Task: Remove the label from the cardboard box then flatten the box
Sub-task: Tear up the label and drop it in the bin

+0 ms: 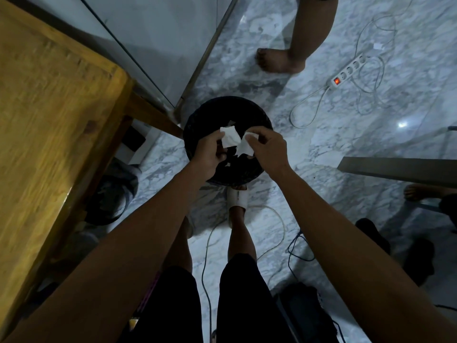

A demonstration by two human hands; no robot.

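Note:
I stand over a round black bin (197,120) on the marble floor. My left hand (210,154) pinches one white torn piece of label (230,137) above the bin's opening. My right hand (268,147) pinches a second white label piece (244,147) right beside it. The two pieces nearly touch between my hands. Small white scraps (227,164) lie inside the bin. No cardboard box is in view.
A wooden table (49,120) fills the left side. A white power strip (348,70) with cables lies on the floor at the upper right. Another person's bare foot (277,59) stands beyond the bin. A grey panel (400,169) juts in from the right.

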